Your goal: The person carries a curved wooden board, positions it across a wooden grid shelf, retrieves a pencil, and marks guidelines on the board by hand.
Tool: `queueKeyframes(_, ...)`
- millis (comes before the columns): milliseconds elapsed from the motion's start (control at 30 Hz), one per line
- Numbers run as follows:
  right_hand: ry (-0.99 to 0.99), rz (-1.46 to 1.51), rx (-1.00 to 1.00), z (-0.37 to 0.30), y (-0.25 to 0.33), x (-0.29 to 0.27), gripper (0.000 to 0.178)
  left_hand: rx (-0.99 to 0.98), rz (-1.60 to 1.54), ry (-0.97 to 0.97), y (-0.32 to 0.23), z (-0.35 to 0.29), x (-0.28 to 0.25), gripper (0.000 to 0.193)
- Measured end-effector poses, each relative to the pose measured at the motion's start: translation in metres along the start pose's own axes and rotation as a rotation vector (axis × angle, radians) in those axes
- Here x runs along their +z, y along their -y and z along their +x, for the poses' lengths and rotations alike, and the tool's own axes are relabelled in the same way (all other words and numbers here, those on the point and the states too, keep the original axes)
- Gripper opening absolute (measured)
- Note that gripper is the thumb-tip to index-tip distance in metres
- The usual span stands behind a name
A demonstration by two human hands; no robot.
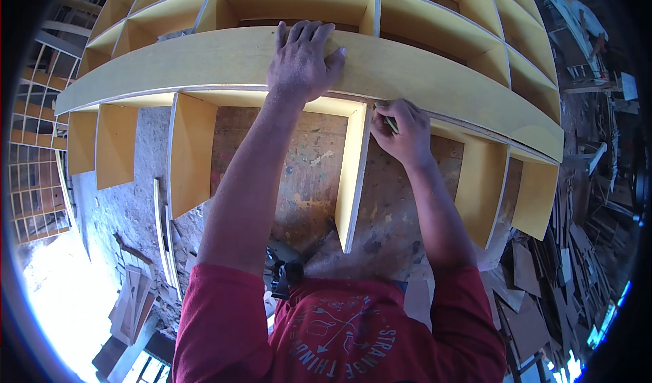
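A long, pale yellow wooden board (435,64) lies flat across a yellow wooden grid frame (299,1). My left hand (302,60) presses down on the board left of its middle, with fingers stretched toward the far edge and the thumb out to the right. Close to the board's near edge, my right hand (405,128) is closed round a slim green pencil (392,124). Its tip is by the top of an upright yellow divider (354,172) that juts toward me; whether it touches the wood I cannot tell.
More upright dividers (193,153) stick out from the frame toward me on both sides. Below them is a stained wooden surface (299,159). Wood offcuts (526,315) are heaped at the lower right, and thin strips (163,240) stand at the left. Another grid frame (37,138) is at the far left.
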State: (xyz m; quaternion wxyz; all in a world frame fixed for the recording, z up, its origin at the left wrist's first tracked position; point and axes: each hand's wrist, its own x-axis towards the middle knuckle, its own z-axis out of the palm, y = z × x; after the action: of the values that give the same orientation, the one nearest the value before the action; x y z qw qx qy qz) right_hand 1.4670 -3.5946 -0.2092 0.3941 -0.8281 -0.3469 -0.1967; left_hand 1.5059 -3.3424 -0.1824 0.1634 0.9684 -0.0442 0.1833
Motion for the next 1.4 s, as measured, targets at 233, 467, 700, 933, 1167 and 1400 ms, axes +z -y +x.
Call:
queueKeyframes(233,-0.022,-0.075,-0.089,-0.001,-0.007,0.005,0.027,0.014,-0.002,-0.013,-0.001,0.001,0.002,0.056)
queueKeyframes(467,0.001,-0.084,-0.057,0.002,-0.003,0.005,0.028,0.010,0.020,-0.016,0.001,0.002,0.003,0.056)
queueKeyframes(700,-0.033,-0.043,-0.052,0.000,-0.002,0.004,0.029,-0.003,-0.004,-0.010,0.000,0.001,0.004,0.057)
queueKeyframes(933,-0.027,-0.031,-0.037,0.001,0.000,0.003,0.029,-0.004,0.013,-0.026,0.001,-0.001,0.005,0.056)
queueKeyframes(1167,-0.002,0.024,0.054,0.002,0.006,-0.005,0.029,0.016,-0.006,-0.035,0.001,0.001,0.005,0.056)
queueKeyframes(1400,-0.012,0.119,0.028,0.011,0.013,-0.010,0.028,0.013,0.009,-0.018,0.000,0.000,0.001,0.056)
